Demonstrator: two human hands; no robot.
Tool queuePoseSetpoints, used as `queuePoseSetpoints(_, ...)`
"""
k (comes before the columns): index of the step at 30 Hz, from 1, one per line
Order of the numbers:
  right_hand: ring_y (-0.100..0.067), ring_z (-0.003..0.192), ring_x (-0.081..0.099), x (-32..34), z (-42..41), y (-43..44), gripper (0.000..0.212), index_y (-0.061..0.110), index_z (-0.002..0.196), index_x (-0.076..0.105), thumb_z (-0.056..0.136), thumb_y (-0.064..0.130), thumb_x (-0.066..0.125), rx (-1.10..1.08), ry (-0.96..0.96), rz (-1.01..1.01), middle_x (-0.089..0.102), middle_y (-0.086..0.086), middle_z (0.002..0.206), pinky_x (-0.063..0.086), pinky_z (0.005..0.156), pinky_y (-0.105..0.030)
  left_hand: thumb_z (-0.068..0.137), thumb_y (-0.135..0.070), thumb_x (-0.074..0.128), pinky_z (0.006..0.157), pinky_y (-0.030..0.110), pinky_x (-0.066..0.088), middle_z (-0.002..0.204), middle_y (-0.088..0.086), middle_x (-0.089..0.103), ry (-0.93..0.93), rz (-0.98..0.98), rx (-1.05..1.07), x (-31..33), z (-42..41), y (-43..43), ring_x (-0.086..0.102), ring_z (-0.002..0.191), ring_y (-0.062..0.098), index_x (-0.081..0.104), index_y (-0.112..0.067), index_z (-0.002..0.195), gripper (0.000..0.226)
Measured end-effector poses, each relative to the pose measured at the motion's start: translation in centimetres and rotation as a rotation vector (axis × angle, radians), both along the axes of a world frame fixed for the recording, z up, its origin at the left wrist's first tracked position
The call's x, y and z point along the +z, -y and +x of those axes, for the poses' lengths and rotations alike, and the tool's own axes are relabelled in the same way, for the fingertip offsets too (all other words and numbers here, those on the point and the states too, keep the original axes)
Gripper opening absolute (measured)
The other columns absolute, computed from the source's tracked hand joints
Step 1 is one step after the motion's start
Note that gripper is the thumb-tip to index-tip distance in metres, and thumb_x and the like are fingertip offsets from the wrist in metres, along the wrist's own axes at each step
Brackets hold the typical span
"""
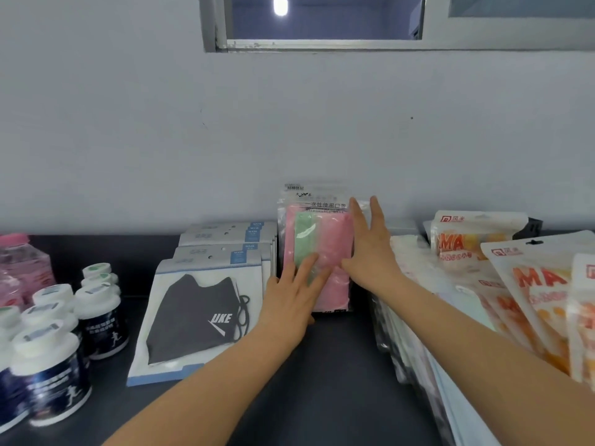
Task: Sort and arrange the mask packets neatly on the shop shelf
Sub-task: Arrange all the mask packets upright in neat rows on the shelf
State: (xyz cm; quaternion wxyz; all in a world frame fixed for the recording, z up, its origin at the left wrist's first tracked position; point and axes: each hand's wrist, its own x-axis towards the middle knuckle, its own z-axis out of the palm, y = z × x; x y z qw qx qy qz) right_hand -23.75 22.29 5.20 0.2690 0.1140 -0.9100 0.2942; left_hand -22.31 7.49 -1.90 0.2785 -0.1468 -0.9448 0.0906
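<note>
A clear packet of pink and green masks stands upright against the wall at the back of the dark shelf. My left hand lies flat on the packet's lower front, fingers spread. My right hand presses its right edge, fingers straight and pointing up. Left of it, a row of white-and-blue packets with a black mask leans back in a stack. On the right lie overlapping orange and white mask packets, with pale packets beside them.
White-capped dark bottles crowd the left end of the shelf, with pink-capped bottles behind them. A grey wall rises behind the shelf with a window above. Bare dark shelf surface lies between the two packet groups.
</note>
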Motion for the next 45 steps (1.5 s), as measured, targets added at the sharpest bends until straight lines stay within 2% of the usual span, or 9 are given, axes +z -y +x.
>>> queuePoseSetpoints(4, -0.028, 0.145, 0.004, 0.4, 0.1, -0.1, 0.098, 0.032, 0.15, 0.002, 0.079, -0.002, 0.06, -0.01, 0.02, -0.008, -0.025, -0.001, 0.155, 0.033, 0.11, -0.035, 0.083, -0.042, 0.063, 0.094, 0.038, 0.034, 0.158, 0.002, -0.003, -0.045, 0.023, -0.042, 0.1, 0.6, 0.7, 0.02, 0.135, 0.028, 0.006, -0.034, 0.149, 0.087)
queuePoseSetpoints(7, -0.032, 0.137, 0.03, 1.1, -0.3, 0.0, 0.088, 0.033, 0.149, 0.001, 0.086, 0.008, 0.058, 0.006, 0.097, -0.025, -0.02, -0.007, 0.156, 0.041, 0.097, -0.031, 0.085, -0.043, 0.062, 0.112, 0.043, 0.024, 0.157, 0.008, -0.021, -0.031, 0.139, -0.031, 1.0, 0.5, 0.6, 0.004, 0.143, 0.033, -0.001, -0.034, 0.15, 0.091)
queuePoseSetpoints(11, -0.027, 0.112, 0.054, 1.8, -1.4, 0.3, 0.069, 0.029, 0.151, 0.003, 0.096, 0.016, 0.043, 0.084, 0.173, -0.144, 0.043, -0.016, 0.14, 0.04, 0.082, -0.025, 0.086, -0.032, 0.066, 0.114, 0.038, 0.024, 0.155, 0.013, -0.024, 0.122, 0.542, -0.058, 2.7, -0.8, 0.2, 0.012, 0.145, 0.035, -0.002, -0.028, 0.151, 0.094)
queuePoseSetpoints(14, -0.027, 0.083, 0.058, 2.0, -2.1, 0.5, 0.07, 0.029, 0.151, 0.0, 0.095, 0.012, 0.039, 0.058, 0.208, -0.086, 0.06, -0.017, 0.103, 0.047, 0.073, -0.031, 0.085, -0.023, 0.068, 0.112, 0.038, 0.026, 0.156, 0.015, -0.02, 0.182, 0.608, -0.045, 3.0, -1.8, -0.1, 0.018, 0.144, 0.036, -0.008, -0.028, 0.15, 0.101)
queuePoseSetpoints(21, -0.026, 0.082, 0.059, 2.0, -2.7, 0.6, 0.075, 0.031, 0.15, 0.001, 0.093, 0.013, 0.047, 0.068, 0.183, -0.023, 0.053, -0.012, 0.094, 0.047, 0.07, -0.031, 0.082, -0.027, 0.072, 0.118, 0.042, 0.018, 0.155, 0.014, -0.023, 0.248, 0.654, -0.027, 2.1, -1.5, -0.2, 0.007, 0.146, 0.034, -0.015, -0.026, 0.149, 0.11)
queuePoseSetpoints(26, -0.021, 0.073, 0.052, 1.0, -2.1, 0.0, 0.086, 0.029, 0.151, 0.0, 0.087, 0.008, 0.054, 0.103, 0.209, -0.062, 0.046, -0.008, 0.098, 0.039, 0.054, -0.023, 0.079, -0.032, 0.075, 0.117, 0.039, 0.01, 0.156, 0.015, -0.022, 0.233, 0.646, -0.042, 2.1, -0.7, -0.1, -0.001, 0.146, 0.035, -0.009, -0.026, 0.15, 0.11)
queuePoseSetpoints(33, -0.026, 0.108, 0.052, 1.3, -0.4, -0.6, 0.1, 0.022, 0.151, 0.004, 0.075, 0.004, 0.067, 0.093, 0.163, -0.035, 0.034, -0.017, 0.14, 0.046, 0.088, -0.033, 0.075, -0.045, 0.073, 0.117, 0.038, 0.005, 0.157, 0.008, -0.018, 0.133, 0.512, -0.069, 1.9, 1.2, 0.4, -0.009, 0.145, 0.028, 0.002, -0.026, 0.151, 0.106)
queuePoseSetpoints(38, -0.027, 0.136, 0.027, 0.6, 2.2, -1.0, 0.098, 0.021, 0.151, 0.009, 0.075, 0.01, 0.071, 0.104, 0.136, 0.063, 0.02, -0.01, 0.152, 0.03, 0.106, -0.033, 0.071, -0.052, 0.074, 0.118, 0.04, 0.014, 0.158, 0.002, -0.015, 0.178, 0.356, -0.067, 1.4, 3.6, 1.3, -0.006, 0.145, 0.027, 0.008, -0.028, 0.151, 0.106)
queuePoseSetpoints(45, -0.027, 0.145, 0.003, -3.1, 4.8, 1.1, 0.108, 0.026, 0.15, 0.001, 0.073, 0.029, 0.077, 0.074, 0.151, 0.23, -0.003, -0.005, 0.158, 0.016, 0.115, -0.04, 0.077, -0.045, 0.071, 0.112, 0.041, 0.025, 0.159, 0.0, -0.008, 0.253, 0.278, -0.078, -1.1, 6.4, 2.3, 0.013, 0.142, 0.028, 0.015, -0.031, 0.149, 0.093)
